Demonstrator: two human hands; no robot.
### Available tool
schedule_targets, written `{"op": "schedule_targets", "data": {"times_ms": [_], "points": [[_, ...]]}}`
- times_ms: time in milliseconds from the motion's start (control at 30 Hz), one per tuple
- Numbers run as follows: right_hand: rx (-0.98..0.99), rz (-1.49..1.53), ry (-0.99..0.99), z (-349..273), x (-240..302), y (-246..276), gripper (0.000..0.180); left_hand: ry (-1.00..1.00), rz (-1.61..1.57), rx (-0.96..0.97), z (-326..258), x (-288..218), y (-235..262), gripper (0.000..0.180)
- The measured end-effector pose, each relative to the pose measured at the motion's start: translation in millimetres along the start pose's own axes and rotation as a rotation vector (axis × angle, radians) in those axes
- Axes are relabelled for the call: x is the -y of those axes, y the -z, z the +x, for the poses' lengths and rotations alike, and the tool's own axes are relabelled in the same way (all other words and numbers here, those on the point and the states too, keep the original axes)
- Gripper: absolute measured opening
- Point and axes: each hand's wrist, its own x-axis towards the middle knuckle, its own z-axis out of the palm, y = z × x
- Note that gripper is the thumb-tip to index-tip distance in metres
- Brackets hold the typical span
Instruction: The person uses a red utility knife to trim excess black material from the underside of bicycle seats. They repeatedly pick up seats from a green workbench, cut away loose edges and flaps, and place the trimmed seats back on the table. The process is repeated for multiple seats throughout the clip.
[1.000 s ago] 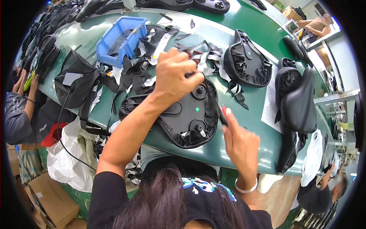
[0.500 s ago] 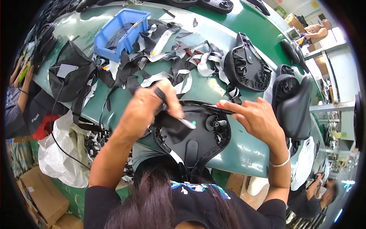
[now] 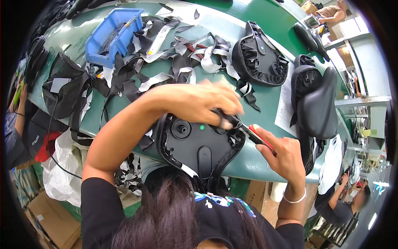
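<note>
Holds a red and black tool (image 3: 252, 136) in the right hand (image 3: 284, 155), with fingers closed on it, near the edge of a black seat (image 3: 188, 145). Pinches a dark strip (image 3: 233, 120) there in the left hand (image 3: 210, 100), with blurry fingers clamped on it. Has the seat upside down on the near side of the green surface (image 3: 267, 162), narrow end toward the body. Has scraps (image 3: 159, 79) and a blue bin (image 3: 97, 58) farther off.
</note>
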Motion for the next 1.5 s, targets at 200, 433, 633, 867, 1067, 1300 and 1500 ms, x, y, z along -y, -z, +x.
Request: {"op": "schedule_targets", "data": {"times_ms": [200, 433, 633, 867, 1067, 1300, 1500], "points": [[-0.158, 0.063, -0.222, -53, 23, -51, 0.047, 0.508, -0.666, -0.874, 28, -27, 14, 0.025], [-0.273, 1.162, -0.842, -91, 82, -72, 0.048, 0.074, -0.290, -2.169, 14, -60, 15, 0.020], [-0.107, 1.024, -0.677, -94, 71, -77, 0.049, 0.124, 0.133, -1.963, -31, -35, 9, 0.011], [-0.525, 1.074, -0.440, -24, 37, -89, 0.026, 0.783, 0.224, -0.176, -44, 4, -29, 0.037], [-1.078, 0.791, -0.393, 5, -23, -25, 0.026, 0.643, -0.517, -1.257, -33, 36, 35, 0.018], [-1.104, 1.152, -0.241, 158, -124, 49, 0.036, 0.086, -0.320, 0.634, 39, 12, -9, 0.052], [-1.154, 1.365, -0.423, 319, -286, 59, 0.034, 0.551, -0.562, -0.381, 42, 91, -26, 0.018]]}}
